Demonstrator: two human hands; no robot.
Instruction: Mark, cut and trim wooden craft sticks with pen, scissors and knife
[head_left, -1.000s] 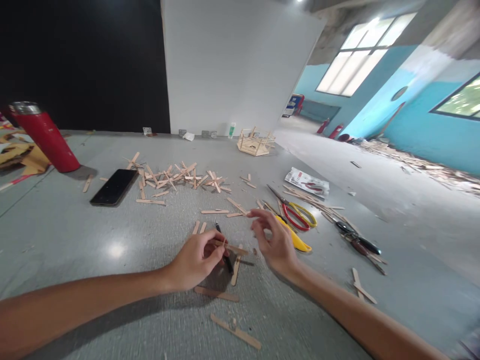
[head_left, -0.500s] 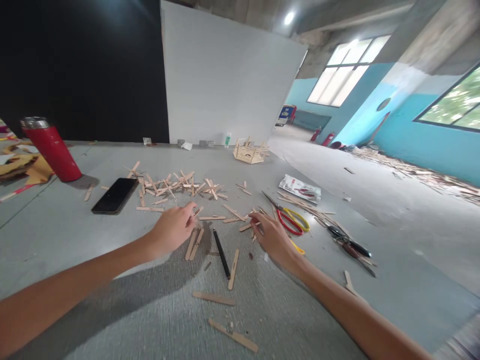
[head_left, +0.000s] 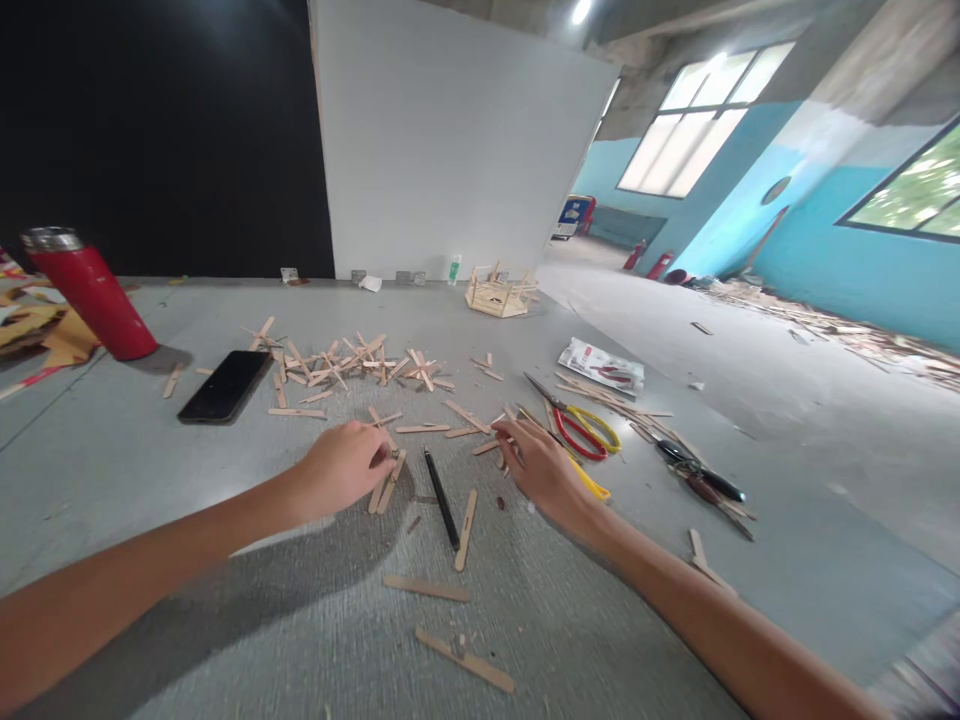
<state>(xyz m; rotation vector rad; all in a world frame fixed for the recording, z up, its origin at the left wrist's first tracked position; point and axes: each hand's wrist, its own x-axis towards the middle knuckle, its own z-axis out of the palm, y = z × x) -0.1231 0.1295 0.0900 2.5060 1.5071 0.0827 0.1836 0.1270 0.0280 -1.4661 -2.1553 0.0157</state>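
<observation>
Lying side by side on the grey floor (head_left: 150, 480), a pair of wooden craft sticks (head_left: 387, 483) is pointing its long axes away from the person and slightly to the right, and the left hand (head_left: 343, 466) is sitting right at their far ends, fingertips curled down onto the wood. That hand is looking loosely clenched around the stick tips rather than flat, though whether it is actually pinching them cannot be told. Just right of the pair, a black pen (head_left: 442, 498) is lying almost parallel. Beyond it, the right hand (head_left: 541, 468) is resting well apart from the pair, fingers pinching a short stick piece (head_left: 489, 446) near the red and yellow scissors (head_left: 581, 432). Farther back, a loose stick pile (head_left: 352, 365) and a phone (head_left: 223, 386) are lying on the floor.
</observation>
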